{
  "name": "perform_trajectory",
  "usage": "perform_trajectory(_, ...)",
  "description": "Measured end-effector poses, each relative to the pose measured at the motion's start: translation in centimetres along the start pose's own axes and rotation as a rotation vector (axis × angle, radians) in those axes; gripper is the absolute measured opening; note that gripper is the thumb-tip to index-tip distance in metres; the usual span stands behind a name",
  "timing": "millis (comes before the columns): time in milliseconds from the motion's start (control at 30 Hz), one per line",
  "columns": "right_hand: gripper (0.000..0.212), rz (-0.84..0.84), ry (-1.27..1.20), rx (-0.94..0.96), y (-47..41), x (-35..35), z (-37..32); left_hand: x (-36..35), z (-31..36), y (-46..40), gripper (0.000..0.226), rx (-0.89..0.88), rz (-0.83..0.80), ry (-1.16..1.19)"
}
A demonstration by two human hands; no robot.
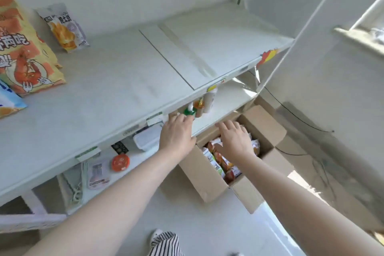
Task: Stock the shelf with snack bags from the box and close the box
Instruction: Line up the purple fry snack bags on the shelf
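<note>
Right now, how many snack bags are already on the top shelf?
3: a large shrimp bag at the left, a white chip bag against the back wall, a blue bag cut off by the left edge. More may lie outside the frame.

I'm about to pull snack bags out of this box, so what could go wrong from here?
1. The box sits partly under the lower shelf, so bags lifted by the right hand may catch on its edge.
2. The left hand is close to small bottles on that shelf and could knock them over.
</note>
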State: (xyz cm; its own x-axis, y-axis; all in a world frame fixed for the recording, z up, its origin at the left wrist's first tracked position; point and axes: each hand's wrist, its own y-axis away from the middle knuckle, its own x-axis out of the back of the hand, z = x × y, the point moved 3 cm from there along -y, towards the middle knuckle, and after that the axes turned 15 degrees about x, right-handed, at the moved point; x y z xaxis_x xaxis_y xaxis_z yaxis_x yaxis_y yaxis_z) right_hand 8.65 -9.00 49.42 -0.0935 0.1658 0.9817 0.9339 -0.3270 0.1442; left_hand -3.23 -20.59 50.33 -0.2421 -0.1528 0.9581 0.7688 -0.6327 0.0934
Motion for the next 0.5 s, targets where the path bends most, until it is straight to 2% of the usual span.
perform_trajectory(100, 0.050, -0.031, -0.031, -0.128, 6.8, -1.8, 4.9, -4.1, 4.3, 3.6, 0.054, -0.019, -0.101, 0.024)
perform_trajectory(233, 0.060, -0.074, -0.054, -0.215, 15.1, -3.7, 11.9, -9.2, 10.5, 7.3, 0.055, -0.008, -0.190, -0.004)
perform_trajectory(500, 0.066, -0.083, -0.110, -0.253, 25.3, -5.0, 24.5, -17.5, 22.5, 11.7, 0.055, 0.099, -0.302, 0.026)
